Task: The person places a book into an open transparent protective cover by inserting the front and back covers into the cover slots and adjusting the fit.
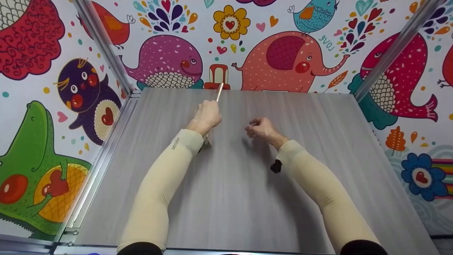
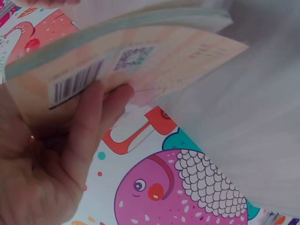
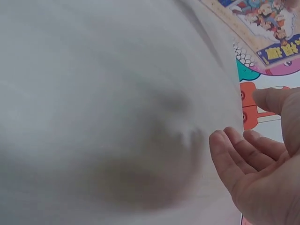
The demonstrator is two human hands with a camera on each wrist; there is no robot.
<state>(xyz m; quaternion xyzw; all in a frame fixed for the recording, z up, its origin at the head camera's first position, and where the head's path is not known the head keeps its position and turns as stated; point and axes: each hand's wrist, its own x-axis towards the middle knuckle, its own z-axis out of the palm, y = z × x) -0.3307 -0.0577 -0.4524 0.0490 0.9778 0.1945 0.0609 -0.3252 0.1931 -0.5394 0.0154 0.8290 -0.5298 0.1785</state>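
My left hand (image 1: 207,115) grips a thin paperback book (image 1: 219,92) above the far half of the table, and the book stands nearly edge-on in the head view. In the left wrist view its pale orange back cover (image 2: 173,56) carries a barcode and a square code, with fingers pressed against it and the page edges slightly fanned. Its colourful illustrated front cover (image 3: 269,23) shows at the top right of the right wrist view. To the right of the book, my right hand (image 1: 262,129) hovers over the table, fingers loosely bent, holding nothing.
A grey wood-grain table (image 1: 233,205) lies under both hands. Behind it rises a wall (image 1: 230,53) printed with cartoon animals. Metal posts (image 1: 106,46) stand at the far corners, and a metal rail (image 1: 95,170) runs along the left edge.
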